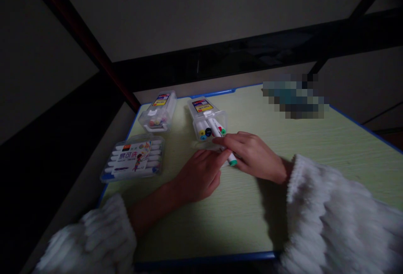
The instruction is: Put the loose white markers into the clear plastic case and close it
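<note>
My right hand (254, 155) is closed around a white marker with a green cap (232, 160), its fingertips right at the mouth of an open clear marker case (206, 116) lying on its side with several markers inside. My left hand (201, 175) rests on the pale green desk (315, 148) just left of the marker, fingers curled, its fingertips touching the marker's shaft. Both arms wear fluffy white sleeves.
A second clear marker case (159, 111) stands closed at the back left. A flat clear box of white markers (134, 158) lies at the left edge. A blurred dark object (294, 97) sits at the back right. The desk has a blue rim.
</note>
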The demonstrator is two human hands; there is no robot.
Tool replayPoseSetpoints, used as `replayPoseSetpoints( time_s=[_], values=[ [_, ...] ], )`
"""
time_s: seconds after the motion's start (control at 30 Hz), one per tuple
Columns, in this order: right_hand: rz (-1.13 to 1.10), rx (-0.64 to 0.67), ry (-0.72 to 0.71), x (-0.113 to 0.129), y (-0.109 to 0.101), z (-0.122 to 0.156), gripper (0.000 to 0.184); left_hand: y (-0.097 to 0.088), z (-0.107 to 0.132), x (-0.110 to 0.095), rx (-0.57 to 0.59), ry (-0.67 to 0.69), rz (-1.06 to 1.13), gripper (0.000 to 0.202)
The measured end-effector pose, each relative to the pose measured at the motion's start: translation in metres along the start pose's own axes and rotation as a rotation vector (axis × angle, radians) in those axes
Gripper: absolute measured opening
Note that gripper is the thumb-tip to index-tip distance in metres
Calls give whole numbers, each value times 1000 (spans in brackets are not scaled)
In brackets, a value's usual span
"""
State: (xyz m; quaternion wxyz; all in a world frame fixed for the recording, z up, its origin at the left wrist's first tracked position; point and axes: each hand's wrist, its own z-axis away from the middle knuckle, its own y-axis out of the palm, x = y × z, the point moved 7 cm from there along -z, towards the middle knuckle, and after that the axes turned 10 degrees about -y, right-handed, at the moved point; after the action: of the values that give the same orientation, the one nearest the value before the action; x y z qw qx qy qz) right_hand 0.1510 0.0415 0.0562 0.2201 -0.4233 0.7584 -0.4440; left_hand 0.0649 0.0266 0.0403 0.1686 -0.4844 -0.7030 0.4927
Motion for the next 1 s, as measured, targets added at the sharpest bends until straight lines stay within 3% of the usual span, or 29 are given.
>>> replayPoseSetpoints(
  time_s=[0.23,0.53,0.67,1.0],
  values=[
    [34,-32,-37,2,-3,0,30,1,2,0,3,1,4,55],
    [120,-169,-164,9,-14,0,32,0,2,0,9,2,35,51],
    [145,-222,-186,12,-19,1,31,-2,2,-1,-18,7,43,49],
    [137,-204,-143,8,-18,0,32,-8,8,-1,-135,30,-15,57]
  ],
)
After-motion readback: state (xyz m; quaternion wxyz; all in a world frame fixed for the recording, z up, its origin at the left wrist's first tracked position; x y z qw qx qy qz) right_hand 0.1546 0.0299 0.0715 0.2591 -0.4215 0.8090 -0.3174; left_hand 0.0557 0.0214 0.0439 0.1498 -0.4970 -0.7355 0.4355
